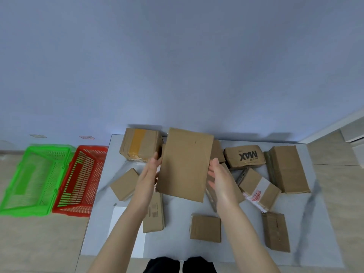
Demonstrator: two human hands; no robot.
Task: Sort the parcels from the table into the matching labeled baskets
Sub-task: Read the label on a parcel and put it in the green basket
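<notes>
A flat brown cardboard parcel (185, 164) is lifted above the table, held between both hands. My left hand (148, 172) grips its left edge, thumb on top. At the parcel's right edge my right hand (219, 178) has its fingers curled round the side. Several more cardboard parcels lie on the grey table (175, 209), among them a taped box (140, 143) at the back and a box printed MAX (244, 156). On the floor to the left stand a green basket (35, 180) and a red basket (80, 180), both empty as far as I can see.
Small labels are stuck on the wall above the green basket (38, 136) and the red basket (86, 137). A white sheet (118, 219) lies on the table's near left. Large boxes crowd the table's right side (285, 168). Wooden floor surrounds the table.
</notes>
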